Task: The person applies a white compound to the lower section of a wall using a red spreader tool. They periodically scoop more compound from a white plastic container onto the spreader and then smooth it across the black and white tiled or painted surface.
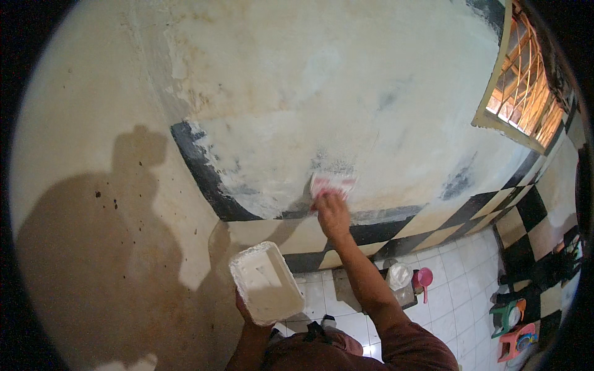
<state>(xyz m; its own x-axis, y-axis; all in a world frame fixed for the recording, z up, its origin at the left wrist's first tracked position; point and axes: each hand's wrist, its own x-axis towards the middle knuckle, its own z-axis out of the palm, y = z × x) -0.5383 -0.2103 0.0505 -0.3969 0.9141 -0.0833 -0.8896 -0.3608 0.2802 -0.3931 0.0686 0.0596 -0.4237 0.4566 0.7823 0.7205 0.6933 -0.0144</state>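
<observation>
Here on our left, the left hand (246, 311) cradles a rectangular tub (237, 279), rim crusted white, long axis slanting down rightward, smooth pale paste (270, 281) inside. Up and right of it, well apart, we've got the right hand (333, 215) gripping a flat, blurred pink-and-white scraper (334, 182), broad side nearly level, up at the chalky, dark-smudged wall (278, 74); black-and-cream checks (377, 236) run on rightward below.

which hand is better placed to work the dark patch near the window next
Probably the right hand: it holds the scraper at the wall, nearer that patch, while the left hand holds the tub.
</observation>
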